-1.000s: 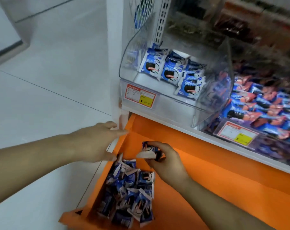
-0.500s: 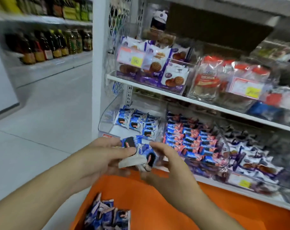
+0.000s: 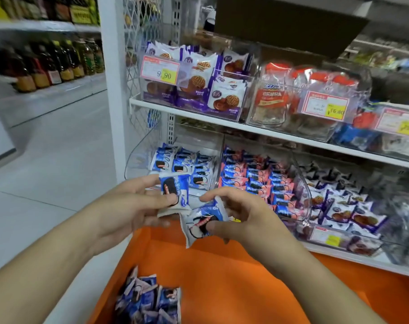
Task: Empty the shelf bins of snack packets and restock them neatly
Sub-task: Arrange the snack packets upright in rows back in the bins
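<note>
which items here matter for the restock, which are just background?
In play:
left hand holding blue packet
right hand holding second packet
loose packets on orange surface
clear bin, partly filled

Background:
waffle packs
bottles

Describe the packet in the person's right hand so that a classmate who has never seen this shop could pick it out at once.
Start at the orange surface below the white shelves. Two hands meet above its far edge, each pinching a blue-and-white snack packet. The right hand holds the lower packet: it hangs tilted and crumpled, while the left hand's packet stands upright and flat.
</note>
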A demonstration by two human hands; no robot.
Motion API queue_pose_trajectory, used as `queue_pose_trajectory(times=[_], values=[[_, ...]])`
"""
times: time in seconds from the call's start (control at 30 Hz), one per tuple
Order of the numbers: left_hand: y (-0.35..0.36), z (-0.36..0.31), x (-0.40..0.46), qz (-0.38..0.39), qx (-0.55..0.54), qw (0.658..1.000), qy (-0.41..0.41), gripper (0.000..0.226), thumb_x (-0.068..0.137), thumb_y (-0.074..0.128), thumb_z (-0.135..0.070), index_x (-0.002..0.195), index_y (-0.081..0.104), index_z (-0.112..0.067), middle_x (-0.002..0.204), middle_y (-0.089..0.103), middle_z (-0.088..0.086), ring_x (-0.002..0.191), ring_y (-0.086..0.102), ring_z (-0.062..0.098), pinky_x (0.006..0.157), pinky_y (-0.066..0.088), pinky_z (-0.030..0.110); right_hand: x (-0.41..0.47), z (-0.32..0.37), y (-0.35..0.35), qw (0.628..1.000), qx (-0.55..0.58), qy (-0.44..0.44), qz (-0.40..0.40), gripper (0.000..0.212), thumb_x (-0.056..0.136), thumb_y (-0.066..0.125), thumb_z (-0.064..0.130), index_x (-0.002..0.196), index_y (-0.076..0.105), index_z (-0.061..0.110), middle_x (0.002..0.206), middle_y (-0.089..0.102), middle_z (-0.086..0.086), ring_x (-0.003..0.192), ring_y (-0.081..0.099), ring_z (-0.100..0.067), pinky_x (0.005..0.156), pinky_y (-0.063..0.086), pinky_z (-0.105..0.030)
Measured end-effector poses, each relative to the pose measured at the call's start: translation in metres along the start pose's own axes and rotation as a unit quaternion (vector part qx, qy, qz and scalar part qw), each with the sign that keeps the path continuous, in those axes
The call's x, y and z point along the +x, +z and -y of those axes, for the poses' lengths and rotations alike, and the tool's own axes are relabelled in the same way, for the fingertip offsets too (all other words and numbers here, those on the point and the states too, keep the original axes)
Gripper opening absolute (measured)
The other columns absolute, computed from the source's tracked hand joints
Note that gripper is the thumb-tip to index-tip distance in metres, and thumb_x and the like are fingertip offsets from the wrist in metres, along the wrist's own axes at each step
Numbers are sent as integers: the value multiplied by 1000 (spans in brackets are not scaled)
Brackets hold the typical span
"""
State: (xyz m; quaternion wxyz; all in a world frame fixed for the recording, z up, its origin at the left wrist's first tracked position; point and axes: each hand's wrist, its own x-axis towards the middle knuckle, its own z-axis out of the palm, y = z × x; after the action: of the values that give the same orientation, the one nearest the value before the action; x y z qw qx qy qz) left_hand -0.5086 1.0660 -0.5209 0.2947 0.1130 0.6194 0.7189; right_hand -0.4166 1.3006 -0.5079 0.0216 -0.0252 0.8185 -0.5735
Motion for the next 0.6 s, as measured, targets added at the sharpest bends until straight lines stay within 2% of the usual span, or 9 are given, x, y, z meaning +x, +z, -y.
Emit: queue_pose_trajectory(times=[0.1, 0.17, 0.27, 0.33, 0.4, 0.43, 0.5, 0.53, 0.6], values=[[-14, -3, 5, -53, 22, 998, 13, 41, 88, 73, -9, 128, 68, -16, 116, 76, 16, 93, 74, 24, 67, 63, 31, 6, -7, 1, 999, 39, 5, -29, 30, 88, 82, 5, 108, 74, 26, 99, 58, -29, 88, 58, -49, 75, 59, -51], [-25, -2, 7, -80, 102, 991, 17, 37, 88, 76, -13, 123, 71, -23, 111, 78, 10, 83, 71, 17, 65, 58, 34, 9, -10, 3, 997, 64, 17, -50, 32, 88, 81, 4, 112, 73, 23, 83, 58, -19, 80, 55, -46, 76, 58, -49], [-42, 2, 10, -108, 187, 976, 11, 36, 87, 81, -19, 120, 69, -28, 101, 79, 5, 69, 64, 14, 57, 50, 29, 15, -13, 5, 995, 72, 30, -65, 41, 88, 79, 1, 122, 69, 24, 64, 54, 17, 69, 62, -16, 77, 60, -35], [-53, 4, 15, -147, 236, 960, 13, 33, 84, 85, -23, 113, 70, -30, 100, 79, -4, 63, 64, 10, 56, 47, 26, 20, -15, 10, 995, 71, 34, -63, 46, 89, 76, -4, 126, 66, 22, 66, 64, 28, 66, 64, 6, 75, 56, -17], [-66, 5, 17, -182, 303, 935, 23, 26, 82, 87, -28, 103, 71, -32, 95, 78, -13, 65, 67, 4, 59, 47, 26, 27, -15, 16, 993, 68, 50, -77, 48, 88, 76, -6, 126, 65, 22, 79, 71, 31, 72, 66, 14, 68, 55, -12], [-71, 6, 18, -188, 334, 923, 28, 25, 81, 87, -30, 100, 71, -32, 94, 78, -16, 70, 70, 4, 61, 48, 28, 32, -13, 20, 992, 74, 59, -86, 47, 88, 76, -8, 124, 65, 21, 86, 74, 24, 72, 69, 8, 66, 56, -15], [-82, 9, 20, -187, 358, 914, 32, 24, 81, 87, -31, 99, 71, -32, 91, 77, -18, 69, 70, 4, 61, 49, 28, 46, -11, 26, 987, 104, 78, -96, 41, 90, 71, -12, 121, 62, 14, 98, 77, 2, 72, 74, -15, 70, 63, -34], [-86, 9, 20, -190, 355, 915, 33, 23, 82, 86, -30, 98, 71, -32, 89, 76, -19, 65, 69, 3, 58, 47, 25, 57, -10, 29, 986, 97, 83, -103, 38, 91, 70, -11, 119, 60, 13, 99, 76, -7, 71, 73, -25, 74, 63, -43], [-93, 10, 22, -202, 354, 913, 35, 21, 82, 86, -30, 97, 71, -34, 87, 75, -24, 65, 68, 0, 57, 44, 22, 84, -11, 32, 987, 55, 86, -122, 35, 90, 74, -5, 116, 59, 14, 83, 65, -10, 68, 64, -28, 72, 55, -48]])
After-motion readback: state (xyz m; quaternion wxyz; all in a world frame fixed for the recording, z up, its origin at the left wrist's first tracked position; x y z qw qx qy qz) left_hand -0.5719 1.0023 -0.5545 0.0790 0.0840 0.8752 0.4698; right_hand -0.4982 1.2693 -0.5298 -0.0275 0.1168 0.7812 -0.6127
